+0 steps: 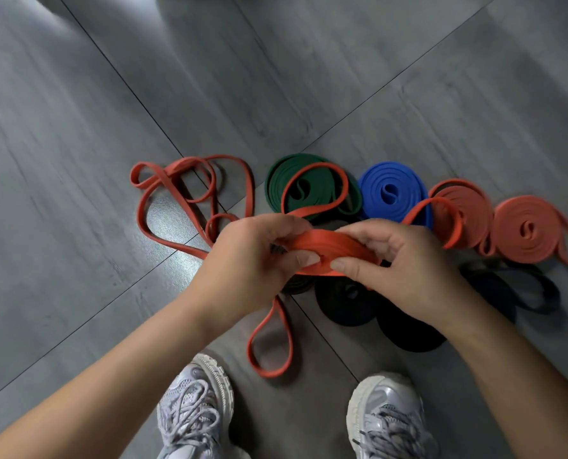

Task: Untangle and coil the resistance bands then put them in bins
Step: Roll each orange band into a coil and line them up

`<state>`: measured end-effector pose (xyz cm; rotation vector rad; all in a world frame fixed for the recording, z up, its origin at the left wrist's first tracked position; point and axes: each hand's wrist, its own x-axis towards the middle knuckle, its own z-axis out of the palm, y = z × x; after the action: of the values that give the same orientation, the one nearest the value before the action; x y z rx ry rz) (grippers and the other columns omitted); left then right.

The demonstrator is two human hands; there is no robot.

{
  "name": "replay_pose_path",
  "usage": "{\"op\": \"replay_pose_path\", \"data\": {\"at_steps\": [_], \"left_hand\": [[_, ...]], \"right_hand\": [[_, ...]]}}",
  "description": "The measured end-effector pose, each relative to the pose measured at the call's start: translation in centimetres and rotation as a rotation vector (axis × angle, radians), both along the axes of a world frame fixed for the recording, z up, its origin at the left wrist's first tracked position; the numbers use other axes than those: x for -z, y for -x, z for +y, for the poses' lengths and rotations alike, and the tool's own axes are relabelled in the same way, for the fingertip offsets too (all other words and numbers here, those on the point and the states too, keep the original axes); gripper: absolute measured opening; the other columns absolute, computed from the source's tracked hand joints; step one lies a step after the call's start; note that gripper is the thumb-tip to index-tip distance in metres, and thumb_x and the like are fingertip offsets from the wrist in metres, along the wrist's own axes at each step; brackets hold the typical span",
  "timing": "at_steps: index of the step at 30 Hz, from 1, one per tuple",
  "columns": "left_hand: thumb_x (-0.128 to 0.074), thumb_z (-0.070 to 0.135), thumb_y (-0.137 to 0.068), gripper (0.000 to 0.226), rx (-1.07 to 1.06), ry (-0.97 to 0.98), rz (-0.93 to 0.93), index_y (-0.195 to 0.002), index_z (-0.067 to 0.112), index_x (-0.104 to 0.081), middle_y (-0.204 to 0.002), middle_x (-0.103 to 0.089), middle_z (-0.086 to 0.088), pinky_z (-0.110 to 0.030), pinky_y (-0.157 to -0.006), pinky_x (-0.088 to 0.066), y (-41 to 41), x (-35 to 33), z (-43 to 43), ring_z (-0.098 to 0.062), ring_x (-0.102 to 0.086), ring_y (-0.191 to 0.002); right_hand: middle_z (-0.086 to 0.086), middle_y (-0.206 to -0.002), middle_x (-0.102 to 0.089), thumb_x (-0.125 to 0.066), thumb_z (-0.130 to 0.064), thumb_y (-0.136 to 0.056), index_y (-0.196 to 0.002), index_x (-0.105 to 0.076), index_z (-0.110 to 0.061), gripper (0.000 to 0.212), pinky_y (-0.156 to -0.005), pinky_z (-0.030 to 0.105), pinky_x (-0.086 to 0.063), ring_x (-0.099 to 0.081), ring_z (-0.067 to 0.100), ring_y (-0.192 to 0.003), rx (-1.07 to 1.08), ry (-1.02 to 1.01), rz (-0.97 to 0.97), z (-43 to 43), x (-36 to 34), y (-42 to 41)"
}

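One grey tiled floor [77, 127] carrying everything; no desk, no bins in view.

Biggest item: red band [329, 248], mostly loose. Slack sprawled in tangled loops over the floor to the left of and beyond the hands, one loop hanging down toward the shoes [193, 409], one loop draped over the green coil [276, 183], another arching to the right across the blue coil [392, 180].

Finished rolls lying flat in a row past the hands: green coil, blue coil, then two salmon coils [527, 233] toward the right edge of frame. Black coils [342, 309] underneath and to the right of the hands, partly hidden.

Left hand [246, 260] and right hand [405, 270] close together, raised above the floor, both pinching the started roll of the red band, thumbs almost meeting on its near edge, fingers curled over the far side.

Key relation: started roll sitting right between the hands, flattened, long axis running left to right, face tipped up toward the camera. Most of the slack off to the left, so nearer the left hand; shorter loop trailing off on the right side.

Judgement: mid-coil, winding barely begun on this band. Likely need to feed slack in from the left while clearing the crossed loops there; loop resting on the green coil liable to drag that roll out of shape.
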<state>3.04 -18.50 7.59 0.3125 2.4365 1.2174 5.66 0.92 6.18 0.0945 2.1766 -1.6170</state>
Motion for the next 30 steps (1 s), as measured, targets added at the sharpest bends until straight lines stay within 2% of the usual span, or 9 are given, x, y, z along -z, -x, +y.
{"op": "replay_pose_path", "data": {"at_steps": [2,4,7,9,12,16,21,26,30], "left_hand": [[-0.075,0.017,-0.073,0.017,-0.108,-0.183,-0.126,-0.083,0.029,-0.067,-0.07,-0.069,0.019,-0.006,-0.059,-0.044,0.0,-0.4,-0.1,0.008,-0.062,-0.064],[-0.071,0.021,-0.068,0.015,-0.216,-0.325,-0.204,-0.082,0.025,-0.068,-0.071,-0.071,0.015,-0.01,-0.06,-0.048,-0.1,-0.6,-0.1,0.002,-0.065,-0.064],[-0.071,0.017,-0.062,0.023,-0.375,-0.445,-0.29,-0.085,0.015,-0.07,-0.076,-0.074,0.0,-0.025,-0.069,-0.056,-0.4,-0.5,-0.1,-0.014,-0.071,-0.07],[-0.07,0.012,-0.062,0.023,-0.425,-0.512,-0.337,-0.085,0.012,-0.07,-0.075,-0.074,-0.002,-0.025,-0.067,-0.057,-0.6,-0.3,0.1,-0.015,-0.07,-0.068],[-0.07,0.013,-0.061,0.029,-0.482,-0.561,-0.419,-0.09,0.009,-0.07,-0.077,-0.074,-0.005,-0.026,-0.065,-0.058,-0.9,-0.2,0.5,-0.016,-0.07,-0.07],[-0.073,0.015,-0.062,0.023,-0.393,-0.411,-0.469,-0.084,0.013,-0.067,-0.078,-0.072,-0.004,-0.035,-0.069,-0.058,-0.9,-0.5,0.8,-0.016,-0.068,-0.071],[-0.075,0.025,-0.077,0.02,0.111,0.156,-0.104,-0.096,0.027,-0.069,-0.077,-0.062,0.021,-0.016,-0.07,-0.047,1.0,-1.3,-0.1,0.003,-0.06,-0.07],[-0.068,0.021,-0.083,0.015,0.267,0.206,-0.112,-0.098,0.021,-0.066,-0.082,-0.064,0.011,-0.03,-0.075,-0.049,1.3,-1.2,0.2,-0.011,-0.062,-0.08],[-0.068,0.014,-0.083,0.012,0.251,0.125,-0.053,-0.095,0.017,-0.066,-0.078,-0.06,0.013,-0.028,-0.068,-0.048,0.2,-0.4,0.4,-0.013,-0.059,-0.076]], "right_hand": [[-0.007,-0.086,-0.068,-0.081,-0.021,-0.071,-0.082,-0.067,-0.038,0.024,-0.081,0.038,-0.054,-0.067,0.013,-0.082,-0.003,-0.032,0.019,0.1,0.1,0.3],[-0.006,-0.086,-0.07,-0.076,-0.04,-0.066,-0.081,-0.07,-0.039,0.016,-0.083,0.044,-0.054,-0.068,0.014,-0.083,-0.002,-0.009,-0.016,0.0,0.2,0.4],[-0.006,-0.093,-0.075,-0.07,-0.043,-0.066,-0.09,-0.072,-0.038,0.025,-0.087,0.036,-0.055,-0.07,0.012,-0.089,0.008,0.143,-0.069,-0.3,0.3,0.3],[-0.004,-0.094,-0.075,-0.071,-0.032,-0.068,-0.095,-0.071,-0.031,0.027,-0.084,0.025,-0.054,-0.07,0.011,-0.09,0.032,0.267,-0.073,-0.8,0.4,0.2],[0.0,-0.091,-0.075,-0.071,-0.027,-0.068,-0.091,-0.071,-0.025,0.023,-0.079,0.021,-0.053,-0.07,0.011,-0.084,0.102,0.299,-0.056,-1.3,0.7,-0.2],[-0.001,-0.088,-0.075,-0.071,-0.026,-0.071,-0.088,-0.072,-0.026,0.017,-0.076,0.021,-0.053,-0.069,0.007,-0.079,0.094,0.242,-0.097,-0.8,0.6,-0.4],[-0.003,-0.074,-0.07,-0.076,-0.024,-0.077,-0.085,-0.074,-0.022,0.008,-0.071,0.037,-0.05,-0.063,0.012,-0.07,-0.162,-0.196,0.042,-0.6,0.9,-0.4],[-0.002,-0.077,-0.068,-0.077,-0.023,-0.076,-0.084,-0.073,-0.018,0.01,-0.073,0.037,-0.047,-0.06,0.012,-0.072,-0.156,-0.168,0.045,-0.5,1.0,-0.9],[0.002,-0.077,-0.069,-0.078,-0.021,-0.075,-0.083,-0.073,-0.018,0.01,-0.074,0.045,-0.049,-0.062,0.02,-0.074,-0.138,-0.135,0.009,-0.3,1.3,-1.6]]}}
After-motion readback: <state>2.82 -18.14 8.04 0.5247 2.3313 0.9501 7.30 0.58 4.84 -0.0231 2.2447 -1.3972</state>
